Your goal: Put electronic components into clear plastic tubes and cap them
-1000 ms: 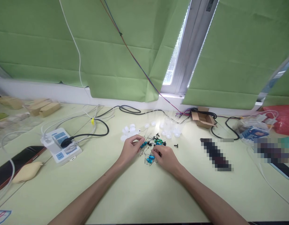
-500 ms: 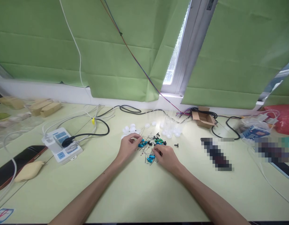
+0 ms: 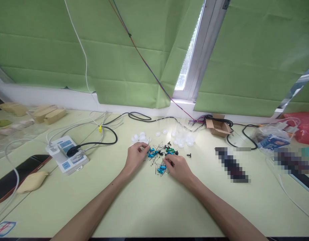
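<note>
A small pile of hardware lies on the pale table [image 3: 154,207]: thin bent metal rods, blue metal parts [image 3: 151,153], green parts [image 3: 171,150] and small black pieces. At the pile's left edge, my left hand [image 3: 136,154] pinches a thin metal rod [image 3: 148,140] whose tip points up past the fingertips. On the right side, my right hand [image 3: 178,165] has thumb and forefinger closed at the pile; what they grip, if anything, is hidden. Just left of these fingers lies another cluster of blue parts [image 3: 161,169].
White round caps [image 3: 141,137] and clear containers [image 3: 181,140] stand behind the pile. A black screw-like piece [image 3: 189,155] lies to the right. A power strip [image 3: 66,155] with cords sits left; an open cardboard box [image 3: 218,128] stands at the back right.
My left hand has drawn slightly left, away from the blue parts, with the thin rod between its fingers. My right hand has barely moved.
</note>
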`<state>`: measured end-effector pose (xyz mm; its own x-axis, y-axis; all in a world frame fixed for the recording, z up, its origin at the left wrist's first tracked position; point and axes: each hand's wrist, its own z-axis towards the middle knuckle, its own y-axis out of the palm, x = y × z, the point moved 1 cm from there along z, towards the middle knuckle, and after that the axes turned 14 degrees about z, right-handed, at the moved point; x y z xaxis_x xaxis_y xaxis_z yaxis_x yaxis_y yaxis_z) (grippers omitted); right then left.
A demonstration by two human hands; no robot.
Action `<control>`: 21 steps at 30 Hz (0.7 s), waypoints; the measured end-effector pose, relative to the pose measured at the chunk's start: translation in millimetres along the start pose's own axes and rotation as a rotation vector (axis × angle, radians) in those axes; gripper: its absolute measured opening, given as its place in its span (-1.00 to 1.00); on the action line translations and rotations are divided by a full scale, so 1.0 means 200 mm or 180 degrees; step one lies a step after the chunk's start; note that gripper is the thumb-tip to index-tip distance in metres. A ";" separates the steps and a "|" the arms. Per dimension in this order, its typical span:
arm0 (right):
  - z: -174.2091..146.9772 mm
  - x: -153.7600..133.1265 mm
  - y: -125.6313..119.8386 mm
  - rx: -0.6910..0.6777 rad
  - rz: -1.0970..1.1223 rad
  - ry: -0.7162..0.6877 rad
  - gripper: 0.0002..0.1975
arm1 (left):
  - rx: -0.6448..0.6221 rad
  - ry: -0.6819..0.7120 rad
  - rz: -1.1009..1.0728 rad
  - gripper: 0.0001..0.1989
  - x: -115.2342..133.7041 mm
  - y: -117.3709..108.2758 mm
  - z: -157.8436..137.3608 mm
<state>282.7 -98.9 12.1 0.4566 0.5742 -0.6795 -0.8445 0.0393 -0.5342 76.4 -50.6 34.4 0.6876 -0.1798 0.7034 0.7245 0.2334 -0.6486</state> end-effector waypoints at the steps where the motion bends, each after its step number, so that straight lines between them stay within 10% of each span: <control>1: 0.00 0.00 0.00 0.0000 0.0002 0.0001 -0.81 | 0.0030 0.0021 0.0047 -0.80 0.00 0.00 0.00; 21: 0.00 0.00 -0.01 0.0027 0.0069 0.0028 -0.80 | 0.0162 0.0000 0.0450 -0.82 -0.01 0.00 0.01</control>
<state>283.8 -99.0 12.4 0.4407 0.5679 -0.6952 -0.8564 0.0340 -0.5151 74.4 -48.5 33.1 0.7826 -0.1419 0.6061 0.6171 0.3045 -0.7255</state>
